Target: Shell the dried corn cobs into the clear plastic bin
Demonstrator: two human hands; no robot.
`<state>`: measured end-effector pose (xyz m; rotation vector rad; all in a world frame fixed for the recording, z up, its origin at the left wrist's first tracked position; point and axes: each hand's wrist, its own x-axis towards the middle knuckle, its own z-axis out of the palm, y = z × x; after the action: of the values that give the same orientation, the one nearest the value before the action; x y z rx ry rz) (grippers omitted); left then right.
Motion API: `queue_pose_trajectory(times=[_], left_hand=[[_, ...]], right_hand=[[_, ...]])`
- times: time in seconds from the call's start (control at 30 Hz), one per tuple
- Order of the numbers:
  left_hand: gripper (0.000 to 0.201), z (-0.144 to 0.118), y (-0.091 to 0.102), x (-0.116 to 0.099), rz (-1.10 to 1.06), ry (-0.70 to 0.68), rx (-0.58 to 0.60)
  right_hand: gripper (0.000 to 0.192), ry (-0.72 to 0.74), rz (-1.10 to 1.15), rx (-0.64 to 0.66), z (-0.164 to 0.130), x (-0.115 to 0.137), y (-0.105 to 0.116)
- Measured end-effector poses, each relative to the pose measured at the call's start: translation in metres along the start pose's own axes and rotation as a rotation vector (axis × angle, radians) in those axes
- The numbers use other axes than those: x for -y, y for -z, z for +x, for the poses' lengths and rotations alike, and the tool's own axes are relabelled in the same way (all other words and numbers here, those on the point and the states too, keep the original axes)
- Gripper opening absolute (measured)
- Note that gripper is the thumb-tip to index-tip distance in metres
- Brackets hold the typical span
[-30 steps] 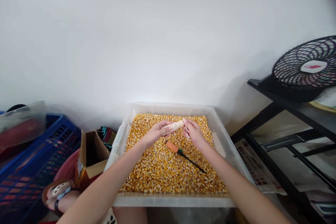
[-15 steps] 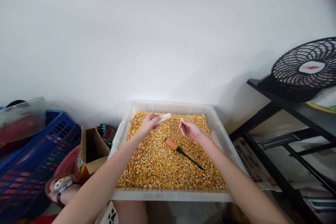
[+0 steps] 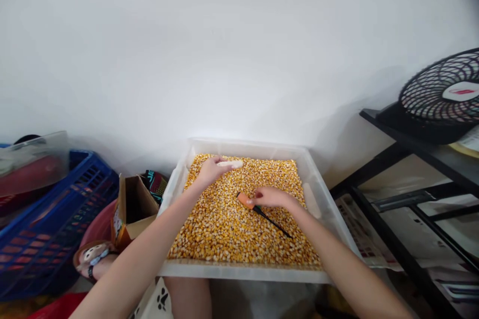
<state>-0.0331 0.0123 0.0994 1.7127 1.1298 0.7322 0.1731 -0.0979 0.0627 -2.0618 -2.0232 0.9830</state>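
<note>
the left hand (image 3: 209, 170) grips a bare pale cob (image 3: 231, 164) over the far left part of the tray (image 3: 243, 272), fingers closed round its near end, the cob lying level and pointing right; the right hand (image 3: 270, 197) is down on the kernels (image 3: 224, 229) near the middle, fingers curled onto the orange handle of the screwdriver (image 3: 258, 210), whose dark shaft runs right and toward the person across the corn; whether it is truly gripped i cannot tell; the tray sits on the person's lap; a cardboard box (image 3: 130, 209) and blue crate (image 3: 45, 219) stand to the left, a black shelf (image 3: 411, 159) with a fan (image 3: 443, 97) to the right
</note>
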Motion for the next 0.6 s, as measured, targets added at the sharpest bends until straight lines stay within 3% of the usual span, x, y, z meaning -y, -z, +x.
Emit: queue_pose_trajectory(times=[0.07,0.13,0.23,0.37,0.47,0.6], left_hand=[[0.037,0.0,-0.001,0.003,-0.002,0.02,0.092],[0.037,0.0,-0.002,0.004,-0.056,0.072,0.17],[0.039,0.001,-0.002,0.006,-0.155,0.124,0.143],[0.032,0.005,-0.003,0.013,-0.193,0.071,0.037],[0.029,0.01,-0.011,0.022,-0.271,0.049,-0.028],[0.026,0.023,-0.03,0.033,-0.745,0.245,-0.044]], right_hand=[[0.042,0.011,-0.114,0.074,0.0,0.003,-0.01],[0.034,0.05,-0.146,0.049,0.0,0.007,-0.017],[0.022,0.116,-0.032,0.016,0.002,0.01,-0.018],[0.02,0.167,0.445,0.043,0.001,0.009,-0.001],[0.029,0.183,0.845,0.049,-0.005,0.01,0.017],[0.027,0.176,1.24,-0.025,-0.011,0.015,0.037]])
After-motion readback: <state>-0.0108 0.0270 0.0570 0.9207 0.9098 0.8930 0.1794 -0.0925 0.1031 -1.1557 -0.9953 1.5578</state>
